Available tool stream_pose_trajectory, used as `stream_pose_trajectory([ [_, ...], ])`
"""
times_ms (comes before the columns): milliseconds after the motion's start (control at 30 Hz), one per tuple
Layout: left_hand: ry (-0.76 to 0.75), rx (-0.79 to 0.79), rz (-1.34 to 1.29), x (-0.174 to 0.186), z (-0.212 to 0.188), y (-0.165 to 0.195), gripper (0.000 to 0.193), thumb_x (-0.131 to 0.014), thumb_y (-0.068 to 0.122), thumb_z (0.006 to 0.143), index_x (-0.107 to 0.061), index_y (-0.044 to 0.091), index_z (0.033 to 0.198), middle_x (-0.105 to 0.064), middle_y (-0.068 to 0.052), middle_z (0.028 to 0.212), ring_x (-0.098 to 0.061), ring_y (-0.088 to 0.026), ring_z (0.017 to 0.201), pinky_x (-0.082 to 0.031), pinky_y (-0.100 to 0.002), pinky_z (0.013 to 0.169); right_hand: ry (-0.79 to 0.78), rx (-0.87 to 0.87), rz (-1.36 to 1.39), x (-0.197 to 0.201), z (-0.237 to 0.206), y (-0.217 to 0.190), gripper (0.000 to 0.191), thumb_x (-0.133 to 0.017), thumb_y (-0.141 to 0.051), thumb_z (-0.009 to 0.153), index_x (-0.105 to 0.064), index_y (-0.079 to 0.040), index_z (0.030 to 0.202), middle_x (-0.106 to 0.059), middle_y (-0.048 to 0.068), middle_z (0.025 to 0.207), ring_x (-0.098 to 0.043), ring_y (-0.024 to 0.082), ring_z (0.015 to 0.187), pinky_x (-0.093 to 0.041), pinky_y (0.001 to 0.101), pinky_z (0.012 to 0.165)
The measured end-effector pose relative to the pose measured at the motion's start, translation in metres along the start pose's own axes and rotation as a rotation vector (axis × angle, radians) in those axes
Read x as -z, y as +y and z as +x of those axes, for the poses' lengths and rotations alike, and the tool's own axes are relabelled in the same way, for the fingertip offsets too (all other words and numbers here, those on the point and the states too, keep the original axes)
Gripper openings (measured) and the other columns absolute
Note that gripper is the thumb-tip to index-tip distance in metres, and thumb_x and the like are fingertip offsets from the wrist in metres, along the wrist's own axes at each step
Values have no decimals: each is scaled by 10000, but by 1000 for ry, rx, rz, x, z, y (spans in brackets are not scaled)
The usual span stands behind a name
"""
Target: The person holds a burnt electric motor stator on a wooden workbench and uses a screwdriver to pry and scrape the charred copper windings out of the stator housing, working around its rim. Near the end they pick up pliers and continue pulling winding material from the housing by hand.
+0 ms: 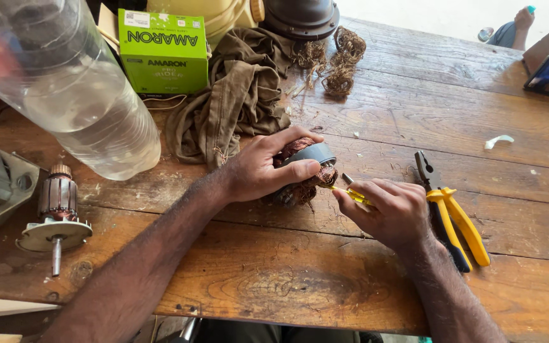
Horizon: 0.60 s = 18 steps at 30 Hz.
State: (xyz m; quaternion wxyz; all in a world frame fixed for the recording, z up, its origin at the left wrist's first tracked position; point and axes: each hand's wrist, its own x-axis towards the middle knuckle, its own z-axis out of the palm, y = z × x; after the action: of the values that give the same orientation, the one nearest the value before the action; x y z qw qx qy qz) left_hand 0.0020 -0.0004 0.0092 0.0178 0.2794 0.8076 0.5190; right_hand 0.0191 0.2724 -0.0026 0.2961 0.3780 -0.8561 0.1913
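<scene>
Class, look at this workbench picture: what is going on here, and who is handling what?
A person is working at a wooden table. The left hand grips a motor winding wound with copper wire, while the right hand pokes a thin yellow-handled tool into it. Yellow pliers lie beside the right hand. A motor rotor and a plastic bottle sit further left.

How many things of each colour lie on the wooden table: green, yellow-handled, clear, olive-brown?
Green: 1, the box
Yellow-handled: 2, the pliers and the small tool in the right hand
Clear: 1, the plastic bottle
Olive-brown: 1, the cloth
Total: 5
</scene>
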Motion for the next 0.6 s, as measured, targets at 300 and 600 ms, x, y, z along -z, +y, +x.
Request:
stream_pose_trajectory([
  [300,-6,12,12,0,1,-2,601,-575,576,939,-580,160,1374,-741,-87,1170,-725,-198,1121,-561,-375,996,-19,-5,4,0,1,0,216,-865,-268,841,-758,-80,833,-742,69,712,-718,187,582,-562,325,543],
  [600,-7,10,-3,1,0,-3,605,-593,569,923,-589,156,1365,-747,-92,1145,-735,-204,1088,-581,-375,977,-37,-17,8,0,2,0,227,-882,-271,827,-761,-79,827,-730,59,685,-711,184,566,-559,324,533],
])
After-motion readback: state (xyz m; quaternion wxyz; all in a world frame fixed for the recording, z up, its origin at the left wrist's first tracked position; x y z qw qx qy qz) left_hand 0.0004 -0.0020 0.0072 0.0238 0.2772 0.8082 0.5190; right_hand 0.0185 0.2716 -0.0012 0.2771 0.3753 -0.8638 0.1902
